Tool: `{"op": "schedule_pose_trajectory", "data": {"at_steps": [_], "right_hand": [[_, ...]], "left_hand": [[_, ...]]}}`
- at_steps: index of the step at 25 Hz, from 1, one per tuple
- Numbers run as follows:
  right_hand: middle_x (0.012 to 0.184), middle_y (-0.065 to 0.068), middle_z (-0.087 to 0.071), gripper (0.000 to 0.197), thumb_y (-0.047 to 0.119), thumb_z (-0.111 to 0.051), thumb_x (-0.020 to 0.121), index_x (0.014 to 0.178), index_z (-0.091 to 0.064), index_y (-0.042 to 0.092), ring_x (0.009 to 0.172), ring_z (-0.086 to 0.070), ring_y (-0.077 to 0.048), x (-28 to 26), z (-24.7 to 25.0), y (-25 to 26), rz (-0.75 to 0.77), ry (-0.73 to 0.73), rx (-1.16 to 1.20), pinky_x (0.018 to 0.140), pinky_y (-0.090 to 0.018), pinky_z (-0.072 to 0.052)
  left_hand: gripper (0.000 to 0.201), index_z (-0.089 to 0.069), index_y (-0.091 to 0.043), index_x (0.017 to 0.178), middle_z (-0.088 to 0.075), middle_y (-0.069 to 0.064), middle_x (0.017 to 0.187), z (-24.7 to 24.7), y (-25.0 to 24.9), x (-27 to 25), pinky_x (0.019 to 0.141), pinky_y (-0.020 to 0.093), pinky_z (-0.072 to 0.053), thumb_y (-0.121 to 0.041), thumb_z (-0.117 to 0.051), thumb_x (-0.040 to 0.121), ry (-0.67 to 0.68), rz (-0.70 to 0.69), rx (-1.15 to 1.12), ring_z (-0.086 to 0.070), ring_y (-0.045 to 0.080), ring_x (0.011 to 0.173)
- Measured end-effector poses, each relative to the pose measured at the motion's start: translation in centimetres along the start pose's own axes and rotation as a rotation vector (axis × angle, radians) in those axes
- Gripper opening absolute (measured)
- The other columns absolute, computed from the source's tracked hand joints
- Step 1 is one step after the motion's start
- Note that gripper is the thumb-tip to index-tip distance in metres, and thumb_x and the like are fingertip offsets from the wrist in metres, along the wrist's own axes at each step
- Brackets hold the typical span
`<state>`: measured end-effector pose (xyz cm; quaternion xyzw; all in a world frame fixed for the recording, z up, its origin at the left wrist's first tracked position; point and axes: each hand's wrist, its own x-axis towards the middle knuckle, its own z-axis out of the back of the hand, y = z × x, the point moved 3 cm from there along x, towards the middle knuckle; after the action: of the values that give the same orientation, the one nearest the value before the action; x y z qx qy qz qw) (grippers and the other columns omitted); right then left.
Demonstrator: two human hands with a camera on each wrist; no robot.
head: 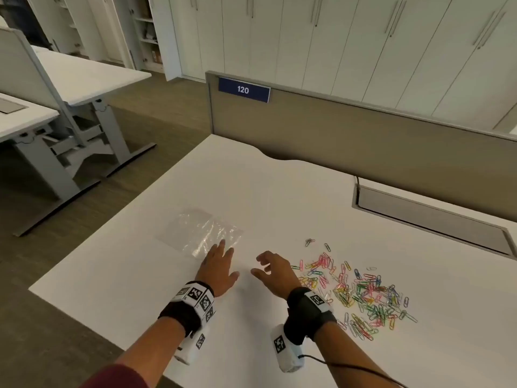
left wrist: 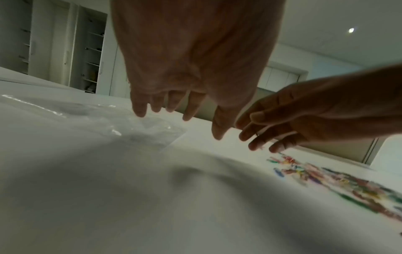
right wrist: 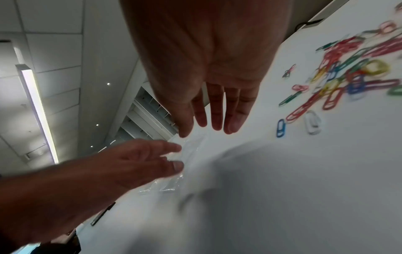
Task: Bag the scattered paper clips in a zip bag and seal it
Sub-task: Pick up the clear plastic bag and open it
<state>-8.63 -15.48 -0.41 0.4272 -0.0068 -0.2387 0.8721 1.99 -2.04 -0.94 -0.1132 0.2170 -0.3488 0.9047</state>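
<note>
A clear zip bag (head: 200, 232) lies flat and empty on the white desk (head: 279, 191). My left hand (head: 229, 259) reaches toward it with straight, spread fingers, the tips over the bag's near right corner; the left wrist view shows them just above the bag (left wrist: 108, 123). My right hand (head: 258, 264) hovers beside it with loosely curled fingers and holds nothing. Several coloured paper clips (head: 361, 292) are scattered to the right of that hand. The right wrist view shows the right hand (right wrist: 208, 127), the bag (right wrist: 189, 154) and the clips (right wrist: 348, 72).
A grey partition with a blue "120" sign (head: 242, 90) closes the desk's far side. A recessed cable flap (head: 433, 217) sits at the back right. The desk's left edge drops to the floor, with other desks (head: 84, 77) beyond. A cable (head: 349, 368) trails from my right wrist.
</note>
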Motion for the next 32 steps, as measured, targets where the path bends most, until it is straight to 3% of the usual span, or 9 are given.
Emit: {"op": "schedule_pose_trajectory", "data": {"at_steps": [3,9,12,15,20,22,26,29,32], "right_hand": [[0.116,-0.010,-0.060,0.035,0.032,-0.063,0.088,0.116,-0.056,0.011,0.089,-0.055,-0.016,1.5,-0.8,0.5,-0.035,0.005,-0.027,0.078,-0.024,-0.045],[0.130,-0.015,-0.049,0.046,0.024,-0.062,0.089,0.130,-0.047,0.008,0.113,-0.055,-0.029,3.3,-2.2,-0.4,-0.169,-0.046,-0.081,0.099,-0.033,-0.044],[0.133,-0.018,-0.043,0.054,0.022,-0.061,0.089,0.135,-0.039,0.004,0.119,-0.048,-0.034,3.8,-3.2,-0.6,-0.238,-0.043,-0.127,0.105,-0.040,-0.040],[0.123,-0.018,-0.052,0.048,0.027,-0.064,0.087,0.124,-0.045,0.002,0.112,-0.054,-0.034,4.0,-3.3,-0.7,-0.366,-0.091,-0.023,0.096,-0.037,-0.045],[0.076,-0.007,-0.056,0.025,0.030,-0.068,0.083,0.076,-0.054,0.011,0.073,-0.051,-0.021,3.7,-2.7,-1.3,-0.426,-0.163,0.292,0.070,-0.034,-0.045],[0.076,-0.009,-0.064,0.016,0.021,-0.066,0.085,0.077,-0.061,0.009,0.069,-0.055,-0.020,3.2,-2.4,-1.5,-0.439,-0.181,0.381,0.068,-0.036,-0.050],[0.081,-0.010,-0.072,0.006,0.005,-0.063,0.085,0.086,-0.068,0.003,0.066,-0.062,-0.016,1.0,-1.3,-1.4,-0.452,-0.181,0.565,0.056,-0.023,-0.048],[0.082,-0.008,-0.071,0.014,0.011,-0.071,0.082,0.089,-0.066,0.000,0.072,-0.067,-0.017,-0.6,-0.3,-1.4,-0.445,-0.189,0.705,0.063,-0.025,-0.053],[0.075,-0.006,-0.069,0.015,0.014,-0.075,0.079,0.079,-0.062,0.007,0.074,-0.068,-0.016,-2.2,0.5,-1.2,-0.403,-0.149,0.789,0.072,-0.030,-0.056]], "left_hand": [[0.072,-0.012,-0.010,0.154,0.000,0.011,0.165,-1.1,1.5,0.3,0.124,0.042,-0.013,-0.043,-0.043,0.098,0.087,0.045,0.138,-0.005,0.029,0.153],[0.051,-0.045,-0.015,0.142,-0.036,0.001,0.155,-2.5,1.1,-1.6,0.115,0.034,-0.031,-0.040,-0.046,0.098,-0.043,-0.121,0.132,-0.036,0.021,0.140],[0.044,-0.053,-0.016,0.135,-0.044,-0.003,0.149,-3.1,1.3,-2.0,0.110,0.030,-0.036,-0.038,-0.046,0.098,-0.072,-0.160,0.068,-0.042,0.018,0.134],[0.038,-0.060,-0.016,0.125,-0.055,-0.005,0.138,-3.1,1.7,-2.1,0.104,0.026,-0.041,-0.038,-0.049,0.096,-0.123,-0.148,-0.022,-0.049,0.014,0.126],[0.022,-0.063,-0.018,0.103,-0.064,0.000,0.119,-2.8,2.1,-1.8,0.098,0.028,-0.047,-0.036,-0.062,0.089,-0.124,-0.107,-0.133,-0.060,0.016,0.112],[0.016,-0.060,-0.023,0.089,-0.067,-0.002,0.113,-2.5,2.1,-1.7,0.096,0.028,-0.046,-0.038,-0.065,0.086,-0.105,-0.131,-0.124,-0.060,0.015,0.109],[0.021,-0.069,-0.017,0.084,-0.073,-0.004,0.095,-0.2,1.1,-1.6,0.084,0.027,-0.048,-0.037,-0.064,0.086,-0.122,-0.158,-0.144,-0.066,0.016,0.092],[0.027,-0.067,-0.012,0.072,-0.071,-0.001,0.071,1.8,-0.9,-1.2,0.070,0.032,-0.056,-0.035,-0.069,0.086,-0.225,-0.156,-0.441,-0.066,0.017,0.067],[0.034,-0.065,-0.007,0.073,-0.071,0.005,0.068,1.9,-4.4,-1.0,0.063,0.031,-0.056,-0.038,-0.069,0.086,-0.230,-0.113,-0.647,-0.069,0.020,0.062]]}}
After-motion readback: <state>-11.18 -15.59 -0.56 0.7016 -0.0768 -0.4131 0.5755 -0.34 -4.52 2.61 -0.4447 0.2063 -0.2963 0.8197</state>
